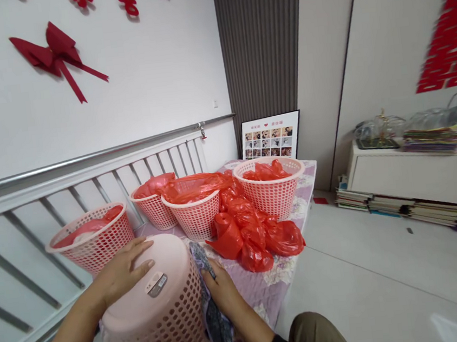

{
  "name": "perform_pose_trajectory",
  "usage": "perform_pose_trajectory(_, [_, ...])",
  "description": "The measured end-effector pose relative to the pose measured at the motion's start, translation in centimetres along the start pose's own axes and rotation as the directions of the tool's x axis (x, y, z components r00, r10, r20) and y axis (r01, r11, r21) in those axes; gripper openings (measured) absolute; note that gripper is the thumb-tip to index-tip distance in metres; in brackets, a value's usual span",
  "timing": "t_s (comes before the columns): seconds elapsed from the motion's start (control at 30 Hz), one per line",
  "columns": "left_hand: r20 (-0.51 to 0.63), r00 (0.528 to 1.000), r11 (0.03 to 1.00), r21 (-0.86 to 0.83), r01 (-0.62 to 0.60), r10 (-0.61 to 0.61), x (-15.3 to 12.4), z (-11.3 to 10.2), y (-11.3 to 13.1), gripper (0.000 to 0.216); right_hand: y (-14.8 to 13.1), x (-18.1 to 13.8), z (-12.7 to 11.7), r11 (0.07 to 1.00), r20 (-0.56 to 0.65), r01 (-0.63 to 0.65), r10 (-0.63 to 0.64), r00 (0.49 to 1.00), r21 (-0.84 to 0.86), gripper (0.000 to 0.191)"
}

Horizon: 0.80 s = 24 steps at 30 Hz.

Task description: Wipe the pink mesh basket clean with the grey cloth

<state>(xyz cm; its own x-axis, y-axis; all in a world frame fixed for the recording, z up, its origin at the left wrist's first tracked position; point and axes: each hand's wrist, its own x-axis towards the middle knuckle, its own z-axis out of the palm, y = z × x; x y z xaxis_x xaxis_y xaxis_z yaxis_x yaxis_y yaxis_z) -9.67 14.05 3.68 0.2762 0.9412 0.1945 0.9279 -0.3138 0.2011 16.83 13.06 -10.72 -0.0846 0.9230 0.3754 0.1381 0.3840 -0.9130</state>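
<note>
A pink plastic basket stands upside down right in front of me, its flat bottom facing up with a small label on it. My left hand lies flat on that bottom, fingers spread. My right hand is at the basket's right side, fingers curled around a dark patterned cloth that hangs down beside the basket wall.
Several pink baskets with red plastic bags in them stand on a purple flowered mattress. A heap of red bags lies among them. A white railing runs at left. A low white cabinet and book stacks are at right.
</note>
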Motion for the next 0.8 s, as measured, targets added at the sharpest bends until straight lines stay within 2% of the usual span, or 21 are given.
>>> perform_pose_trajectory(0.07, [0.020,1.000,1.000,-0.004,0.015,-0.015,0.1,-0.1,0.1,0.068,1.1,-1.8,0.4,0.999,-0.048,-0.028,0.028,0.998,-0.015,0.040])
perform_pose_trajectory(0.13, [0.030,0.999,1.000,-0.010,0.022,-0.021,0.1,-0.1,0.0,0.069,1.2,-4.0,1.0,0.998,-0.095,-0.004,-0.001,0.995,-0.057,0.043])
perform_pose_trajectory(0.23, [0.028,0.999,1.000,-0.006,0.017,-0.016,0.1,0.0,-0.2,0.069,-0.8,-6.9,1.5,0.977,-0.057,0.157,-0.167,0.984,-0.146,0.050])
perform_pose_trajectory(0.3, [0.017,1.000,1.000,0.000,-0.002,0.002,0.1,0.1,-0.4,0.068,-3.2,-7.3,1.4,0.938,0.007,0.288,-0.292,0.956,-0.192,0.054])
perform_pose_trajectory(0.4, [-0.010,0.999,0.999,0.001,-0.040,0.040,0.1,0.3,-0.6,0.064,-6.7,-5.1,0.7,0.901,0.079,0.365,-0.356,0.931,-0.233,0.052])
perform_pose_trajectory(0.53, [-0.010,0.999,0.999,-0.014,-0.047,0.047,0.2,0.3,-0.4,0.065,-8.8,1.7,-0.4,0.941,0.084,0.292,-0.281,0.956,-0.170,0.033])
perform_pose_trajectory(0.67, [-0.001,1.000,0.999,-0.035,-0.024,0.024,0.1,0.0,0.0,0.065,-7.0,7.6,-0.5,0.993,0.166,0.088,-0.100,0.981,0.075,0.029])
perform_pose_trajectory(0.73, [-0.004,1.000,0.999,-0.039,-0.009,0.009,0.1,-0.1,0.1,0.065,-5.0,8.7,-0.2,0.993,0.193,0.011,-0.035,0.981,0.120,0.033])
perform_pose_trajectory(0.8, [-0.004,1.000,0.999,-0.040,-0.002,0.002,0.1,-0.1,0.2,0.066,-2.8,8.3,0.1,0.990,0.193,-0.034,0.007,0.981,0.137,0.036])
